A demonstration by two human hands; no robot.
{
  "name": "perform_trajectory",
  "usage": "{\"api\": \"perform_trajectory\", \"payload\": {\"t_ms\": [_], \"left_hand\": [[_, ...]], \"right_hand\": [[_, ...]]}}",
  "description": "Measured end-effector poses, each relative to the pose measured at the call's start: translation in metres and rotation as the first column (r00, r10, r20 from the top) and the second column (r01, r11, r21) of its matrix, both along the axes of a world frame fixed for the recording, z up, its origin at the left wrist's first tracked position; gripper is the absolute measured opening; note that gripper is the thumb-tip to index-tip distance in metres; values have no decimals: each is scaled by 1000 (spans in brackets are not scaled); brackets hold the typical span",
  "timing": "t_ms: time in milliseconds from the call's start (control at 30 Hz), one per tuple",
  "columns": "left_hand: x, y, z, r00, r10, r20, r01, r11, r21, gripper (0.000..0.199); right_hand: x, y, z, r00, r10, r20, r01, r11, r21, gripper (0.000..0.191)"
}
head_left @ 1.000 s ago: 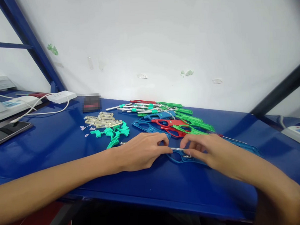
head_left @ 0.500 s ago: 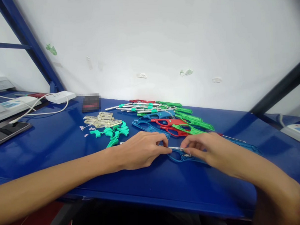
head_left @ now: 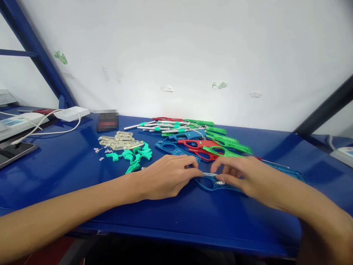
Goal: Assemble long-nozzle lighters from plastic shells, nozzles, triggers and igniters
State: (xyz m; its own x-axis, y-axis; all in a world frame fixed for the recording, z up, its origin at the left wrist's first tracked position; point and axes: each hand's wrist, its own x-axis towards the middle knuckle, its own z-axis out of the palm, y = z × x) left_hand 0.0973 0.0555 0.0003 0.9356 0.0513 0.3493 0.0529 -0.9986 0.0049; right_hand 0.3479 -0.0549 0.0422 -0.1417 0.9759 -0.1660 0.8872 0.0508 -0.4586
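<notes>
A blue lighter housing half [head_left: 210,188], with a finger-hole handle, lies near the front of the table. My left hand [head_left: 169,177] is closed in a pinch at its left end, on a thin white wire [head_left: 209,174]. My right hand [head_left: 255,180] curls over the housing from the right, thumb and forefinger around the wire's other end. Between them the wire runs along the upper edge of the handle hole. A small metallic part [head_left: 220,182] sits in the housing beside my right thumb. My right hand hides the rest of the housing.
Behind my hands lie red housing halves [head_left: 194,144], green ones [head_left: 237,145] and metal lighter tubes [head_left: 149,125]. Left of these are clear fuel tanks [head_left: 119,141] and turquoise plastic triggers [head_left: 134,159]. A phone [head_left: 13,155] and white cables [head_left: 57,132] occupy the far left.
My left fingertips have shifted slightly right along the wire. My right forefinger has lifted a little from my thumb. The housing stays nearly where it was.
</notes>
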Motion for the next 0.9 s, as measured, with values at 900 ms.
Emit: {"api": "perform_trajectory", "payload": {"t_ms": [900], "left_hand": [[0, 0, -2, 999, -1, 38, 4, 997, -72, 33]], "right_hand": [[12, -7, -2, 998, -45, -48, 48, 997, 62, 28]]}}
